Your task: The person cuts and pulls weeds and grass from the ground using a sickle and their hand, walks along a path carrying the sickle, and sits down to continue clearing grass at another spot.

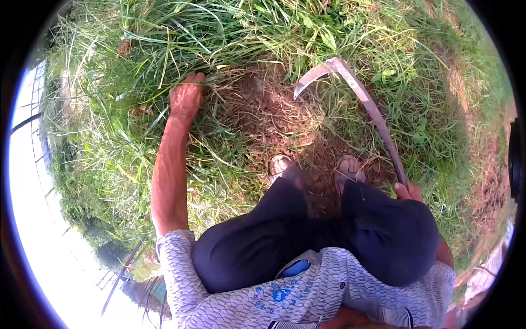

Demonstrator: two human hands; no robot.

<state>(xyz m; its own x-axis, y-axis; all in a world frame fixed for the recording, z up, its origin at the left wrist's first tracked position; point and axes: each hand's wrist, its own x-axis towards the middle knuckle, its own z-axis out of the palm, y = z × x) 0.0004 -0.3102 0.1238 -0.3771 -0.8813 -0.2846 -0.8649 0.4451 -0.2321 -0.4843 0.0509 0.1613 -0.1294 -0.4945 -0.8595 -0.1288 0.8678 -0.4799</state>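
Observation:
My right hand (410, 192) is wrapped round the lower end of a sickle (378, 118), beside my right knee. Its long wooden handle reaches up and away from me, and the curved blade (319, 72) at the far end points left above the ground. On the other side, my left hand (186, 97) is closed low in the tall green grass (192, 38), at the edge of a bare patch. Its fingertips are partly hidden among the blades.
A patch of brown soil (268, 104) with dry stalks lies in front of my sandalled feet (349, 166). Grass surrounds it on the left, far and right sides. A wire fence (38, 131) runs along the far left. Pale cloth-like material (482, 279) lies at lower right.

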